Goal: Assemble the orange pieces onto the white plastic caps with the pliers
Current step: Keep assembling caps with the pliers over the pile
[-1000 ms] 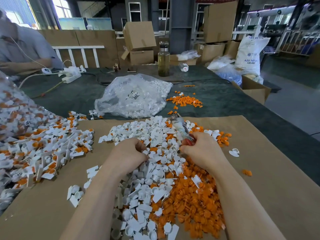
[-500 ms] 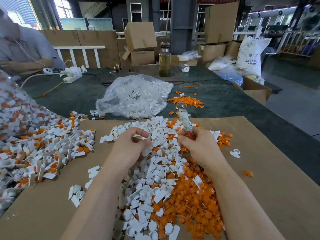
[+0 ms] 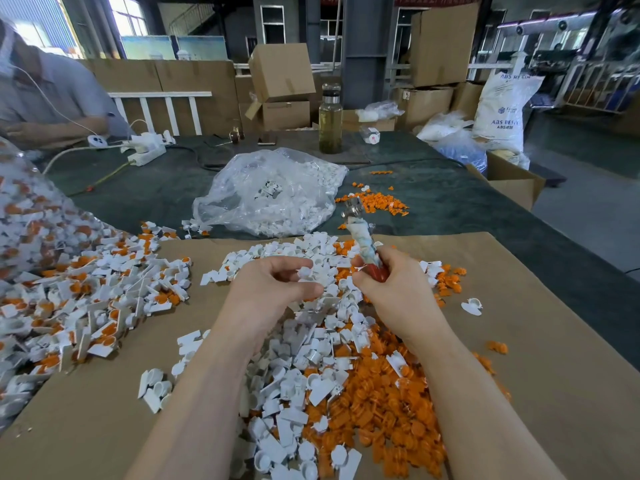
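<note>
Compared with the earlier frames, both hands have been lifted off the pile toward frame centre, and the pliers (image 3: 360,242) are raised more upright. The left hand (image 3: 273,292) is held palm inward, with a white cap (image 3: 305,271) pinched between its curled fingers and thumb. The right hand (image 3: 391,289) is wrapped round the red pliers handle, tip pointing to the upper frame. One pair of pliers is seen. Caps (image 3: 294,358) and orange pieces (image 3: 388,403) are heaped beyond counting on the cardboard (image 3: 554,341) at lower centre. One bag (image 3: 270,192) and one bottle (image 3: 330,123) are seen above.
</note>
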`<move>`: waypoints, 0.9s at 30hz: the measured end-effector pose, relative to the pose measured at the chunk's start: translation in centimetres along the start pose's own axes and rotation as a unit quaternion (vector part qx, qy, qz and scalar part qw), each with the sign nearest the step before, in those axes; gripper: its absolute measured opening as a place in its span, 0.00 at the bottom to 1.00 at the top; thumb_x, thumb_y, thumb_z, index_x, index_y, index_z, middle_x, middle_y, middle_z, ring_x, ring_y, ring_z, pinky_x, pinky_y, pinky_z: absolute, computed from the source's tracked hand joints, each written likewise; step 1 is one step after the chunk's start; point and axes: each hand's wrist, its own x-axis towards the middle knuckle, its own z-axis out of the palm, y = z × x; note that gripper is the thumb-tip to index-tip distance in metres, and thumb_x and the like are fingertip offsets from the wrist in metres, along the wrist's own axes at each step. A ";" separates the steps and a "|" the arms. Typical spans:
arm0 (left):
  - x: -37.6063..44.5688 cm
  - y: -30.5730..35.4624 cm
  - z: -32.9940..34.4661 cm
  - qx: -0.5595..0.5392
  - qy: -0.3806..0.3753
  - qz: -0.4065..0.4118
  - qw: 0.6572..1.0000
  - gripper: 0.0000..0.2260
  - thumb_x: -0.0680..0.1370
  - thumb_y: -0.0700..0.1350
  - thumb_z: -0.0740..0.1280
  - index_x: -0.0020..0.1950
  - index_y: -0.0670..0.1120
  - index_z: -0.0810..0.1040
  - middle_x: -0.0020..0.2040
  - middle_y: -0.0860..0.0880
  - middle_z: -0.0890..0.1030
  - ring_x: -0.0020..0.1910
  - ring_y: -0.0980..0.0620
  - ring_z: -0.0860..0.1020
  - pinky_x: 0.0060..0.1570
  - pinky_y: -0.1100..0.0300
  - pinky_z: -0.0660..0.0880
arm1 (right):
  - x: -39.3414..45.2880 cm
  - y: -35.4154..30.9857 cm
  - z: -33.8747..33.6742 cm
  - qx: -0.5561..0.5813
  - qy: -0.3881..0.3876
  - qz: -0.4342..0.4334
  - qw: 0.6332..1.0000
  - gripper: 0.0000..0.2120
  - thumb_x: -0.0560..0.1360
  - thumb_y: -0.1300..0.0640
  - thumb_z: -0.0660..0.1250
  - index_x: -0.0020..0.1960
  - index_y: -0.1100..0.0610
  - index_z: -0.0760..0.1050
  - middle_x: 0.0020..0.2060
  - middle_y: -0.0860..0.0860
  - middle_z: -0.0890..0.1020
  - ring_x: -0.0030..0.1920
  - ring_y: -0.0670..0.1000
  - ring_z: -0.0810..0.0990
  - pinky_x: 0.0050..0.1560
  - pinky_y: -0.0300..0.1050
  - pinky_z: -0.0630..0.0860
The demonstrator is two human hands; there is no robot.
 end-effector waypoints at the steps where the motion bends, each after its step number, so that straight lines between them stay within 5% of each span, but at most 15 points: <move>1: 0.0 0.0 0.1 0.009 0.004 0.014 1.000 0.15 0.64 0.41 0.81 0.47 0.54 0.86 0.40 0.52 0.79 0.34 0.62 0.77 0.36 0.70 0.74 | 0.0 0.0 0.0 0.001 0.002 -0.002 1.000 0.03 0.76 0.57 0.68 0.48 0.50 0.77 0.37 0.44 0.79 0.34 0.40 0.76 0.32 0.34 0.71; 5: 0.0 0.0 0.5 0.016 0.029 0.044 0.999 0.13 0.69 0.42 0.79 0.47 0.57 0.84 0.37 0.55 0.79 0.33 0.63 0.77 0.33 0.71 0.73 | -0.1 -0.3 0.1 0.021 0.006 -0.019 1.000 0.05 0.76 0.57 0.69 0.45 0.47 0.77 0.36 0.43 0.79 0.36 0.40 0.76 0.34 0.34 0.72; 11: -0.2 0.4 1.1 -0.007 0.040 0.055 0.998 0.07 0.76 0.41 0.73 0.49 0.53 0.83 0.37 0.54 0.86 0.38 0.59 0.85 0.46 0.61 0.79 | -0.4 -0.8 0.0 0.073 -0.011 -0.049 0.996 0.08 0.77 0.60 0.69 0.45 0.47 0.78 0.32 0.35 0.79 0.33 0.36 0.76 0.31 0.27 0.70; 15: -0.4 0.4 1.4 -0.018 0.040 0.054 0.998 0.09 0.79 0.41 0.69 0.50 0.55 0.82 0.38 0.52 0.84 0.38 0.61 0.84 0.36 0.70 0.75 | -0.5 -1.1 0.2 0.101 -0.012 -0.049 0.994 0.07 0.76 0.59 0.70 0.48 0.47 0.76 0.34 0.38 0.80 0.34 0.34 0.77 0.32 0.27 0.71; 21: -0.7 0.6 1.3 -0.009 0.036 0.052 0.998 0.13 0.71 0.45 0.78 0.53 0.57 0.84 0.39 0.54 0.78 0.38 0.57 0.78 0.36 0.71 0.72 | -0.5 -1.3 0.2 0.164 -0.015 -0.029 0.986 0.08 0.76 0.60 0.71 0.50 0.48 0.76 0.39 0.37 0.83 0.41 0.34 0.80 0.38 0.25 0.73; 25: -0.8 1.1 1.5 -0.029 0.036 0.051 0.998 0.10 0.74 0.45 0.75 0.55 0.50 0.83 0.44 0.48 0.85 0.40 0.55 0.85 0.47 0.62 0.80 | -0.5 -1.3 0.2 0.185 -0.022 -0.017 0.982 0.06 0.76 0.60 0.70 0.50 0.50 0.77 0.34 0.36 0.80 0.38 0.35 0.79 0.38 0.26 0.72; 27: -0.8 1.2 1.6 -0.043 0.024 0.048 0.998 0.08 0.77 0.46 0.73 0.55 0.48 0.82 0.43 0.50 0.86 0.38 0.56 0.85 0.45 0.63 0.80 | -0.5 -1.2 0.1 0.196 -0.022 -0.015 0.980 0.06 0.76 0.60 0.71 0.49 0.51 0.78 0.33 0.38 0.80 0.37 0.36 0.78 0.38 0.27 0.72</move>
